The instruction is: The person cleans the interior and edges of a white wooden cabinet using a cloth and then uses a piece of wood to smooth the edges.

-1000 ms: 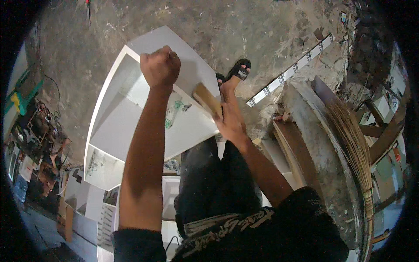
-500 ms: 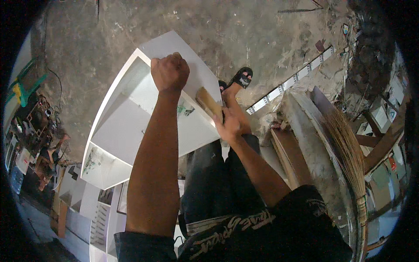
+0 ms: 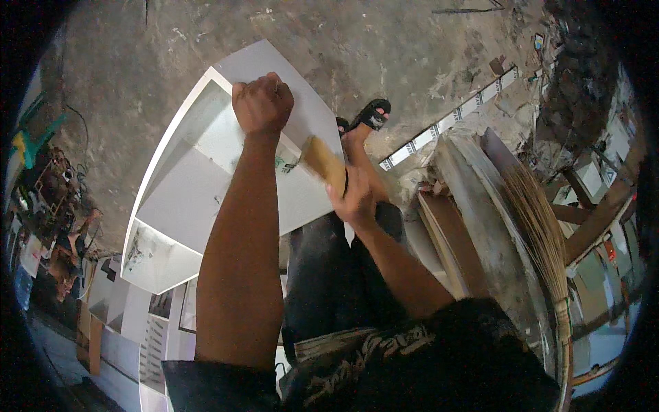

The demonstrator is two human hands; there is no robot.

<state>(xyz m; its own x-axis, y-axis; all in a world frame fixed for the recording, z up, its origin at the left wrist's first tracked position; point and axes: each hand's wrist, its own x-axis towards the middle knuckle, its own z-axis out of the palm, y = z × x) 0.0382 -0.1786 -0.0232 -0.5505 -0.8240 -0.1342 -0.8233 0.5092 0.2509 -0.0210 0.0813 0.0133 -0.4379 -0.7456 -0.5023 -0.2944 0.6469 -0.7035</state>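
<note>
A white open-fronted cabinet [image 3: 185,189] with inner dividers and a curved side leans in front of my legs. My left hand [image 3: 263,103] is closed over the edge of its upper panel, with the fingertips hidden. My right hand [image 3: 355,195] grips a tan, flat block [image 3: 323,163] that looks like a sanding block. The block lies at the cabinet's near right edge, tilted and slightly blurred. Dark smudges show on the white inner faces.
A bundle of thin sticks, like a broom [image 3: 539,213], leans at the right beside boards [image 3: 456,240]. A long white printed strip [image 3: 449,122] lies on the concrete floor [image 3: 343,41]. Tools and cables [image 3: 65,206] clutter the left. My sandalled foot [image 3: 374,117] is beyond the cabinet.
My right hand and the block have shifted slightly along the cabinet's edge, and the block's angle has changed. My left hand keeps its place on the panel. The whole view has moved slightly.
</note>
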